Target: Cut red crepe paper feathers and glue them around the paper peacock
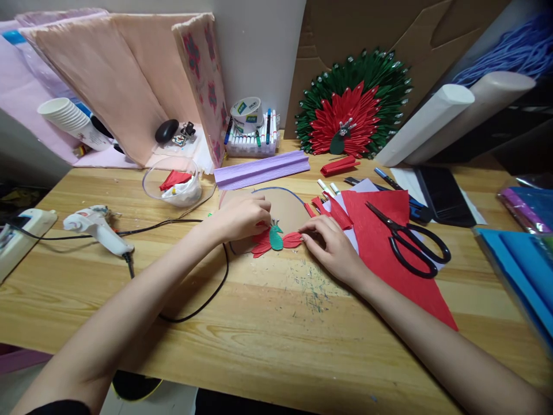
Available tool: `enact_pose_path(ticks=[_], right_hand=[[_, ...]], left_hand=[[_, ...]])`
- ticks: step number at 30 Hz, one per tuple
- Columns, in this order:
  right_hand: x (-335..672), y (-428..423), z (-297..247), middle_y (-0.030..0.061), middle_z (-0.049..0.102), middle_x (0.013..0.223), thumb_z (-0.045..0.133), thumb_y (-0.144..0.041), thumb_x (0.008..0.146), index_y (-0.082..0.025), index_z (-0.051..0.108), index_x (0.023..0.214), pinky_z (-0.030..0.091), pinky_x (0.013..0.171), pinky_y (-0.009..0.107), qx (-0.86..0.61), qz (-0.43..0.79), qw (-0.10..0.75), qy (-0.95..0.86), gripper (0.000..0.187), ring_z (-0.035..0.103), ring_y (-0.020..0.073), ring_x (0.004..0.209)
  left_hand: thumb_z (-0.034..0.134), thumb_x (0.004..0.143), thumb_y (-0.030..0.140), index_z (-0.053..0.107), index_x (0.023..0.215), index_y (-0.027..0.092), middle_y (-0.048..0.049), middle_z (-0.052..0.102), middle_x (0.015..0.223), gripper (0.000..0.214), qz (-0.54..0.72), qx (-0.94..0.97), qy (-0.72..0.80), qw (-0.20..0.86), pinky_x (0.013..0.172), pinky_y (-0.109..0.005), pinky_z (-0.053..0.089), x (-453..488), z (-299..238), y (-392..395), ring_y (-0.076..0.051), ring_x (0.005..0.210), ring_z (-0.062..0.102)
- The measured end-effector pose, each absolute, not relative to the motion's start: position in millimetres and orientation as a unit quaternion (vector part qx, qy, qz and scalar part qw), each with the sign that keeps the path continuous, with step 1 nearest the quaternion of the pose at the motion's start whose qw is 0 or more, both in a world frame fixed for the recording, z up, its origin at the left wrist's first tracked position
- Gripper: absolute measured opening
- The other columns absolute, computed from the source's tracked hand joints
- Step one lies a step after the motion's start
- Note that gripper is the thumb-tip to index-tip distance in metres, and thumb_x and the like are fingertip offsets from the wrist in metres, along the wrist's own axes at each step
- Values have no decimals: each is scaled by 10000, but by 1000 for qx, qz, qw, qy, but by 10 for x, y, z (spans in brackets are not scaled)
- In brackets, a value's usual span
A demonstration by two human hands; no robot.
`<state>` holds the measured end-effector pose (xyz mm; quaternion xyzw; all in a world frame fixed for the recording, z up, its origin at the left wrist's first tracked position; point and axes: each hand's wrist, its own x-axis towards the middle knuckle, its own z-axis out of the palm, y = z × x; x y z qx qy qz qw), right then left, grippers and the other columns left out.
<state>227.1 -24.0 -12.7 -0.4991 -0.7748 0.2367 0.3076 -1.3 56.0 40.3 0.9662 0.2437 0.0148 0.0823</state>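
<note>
A small green paper bird shape (pixel 276 238) with a crest lies on a round tan cardboard piece (pixel 285 203), near its front edge. Red paper petals spread out on both sides of it. My left hand (pixel 246 216) is closed over the petals on the left (pixel 260 245), its fingertips bent down and partly hidden. On the other side, my right hand (pixel 332 245) pinches the outer tip of the right petal (pixel 292 240) between thumb and finger. Red paper strips (pixel 334 210) lie just beyond my right hand.
Black-handled scissors (pixel 406 239) rest on red crepe paper (pixel 380 253) at right. A white glue gun (pixel 101 227) and its black cable lie at left. Behind are a plastic bowl (pixel 149 181), folded purple paper (pixel 263 169), a marker box (pixel 253 147) and a red-green paper peacock (pixel 354 109).
</note>
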Motion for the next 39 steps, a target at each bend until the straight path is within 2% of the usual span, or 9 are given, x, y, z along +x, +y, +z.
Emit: enact_pose_path(ticks=[20, 27, 39], right_hand=[[2275, -244, -108, 60, 567, 937, 487, -187, 879, -209, 544, 928, 420, 797, 357, -505, 238, 300, -774, 78, 516, 215, 911], [2274, -244, -114, 61, 567, 939, 481, -190, 882, -206, 545, 928, 416, 801, 355, -504, 237, 302, -774, 81, 517, 213, 920], [2275, -242, -105, 73, 579, 932, 467, -202, 878, -213, 560, 928, 431, 793, 384, -500, 240, 309, -772, 107, 530, 231, 914]], left_hand=[[527, 816, 153, 672, 759, 136, -69, 598, 757, 157, -10, 970, 230, 81, 682, -286, 395, 56, 363, 558, -187, 807, 495], [499, 857, 184, 680, 808, 158, -49, 609, 787, 190, 33, 962, 244, 121, 662, -251, 404, -42, 410, 574, -135, 734, 528], [499, 853, 184, 688, 822, 171, -44, 598, 760, 192, 25, 968, 223, 115, 660, -253, 398, -31, 362, 599, -142, 744, 527]])
